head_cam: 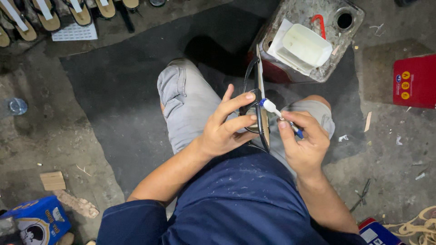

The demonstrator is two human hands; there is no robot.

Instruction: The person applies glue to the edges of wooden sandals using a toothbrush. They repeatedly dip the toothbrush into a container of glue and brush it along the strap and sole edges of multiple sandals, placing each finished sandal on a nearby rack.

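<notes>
Over the lap: left hand [222,129] clamps sandal sole [262,113] edge-on, long axis running away from body; right hand [304,138] pinches brush [278,112], tip touching sole's right face

Stained concrete floor [54,136], dark mat [118,90], sandals [50,16] lined up, perhaps dim light.

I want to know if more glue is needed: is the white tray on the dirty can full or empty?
Empty, as far as visible. The white tray sits upright on the can, and its inside shows only bare white walls and bottom.
</notes>
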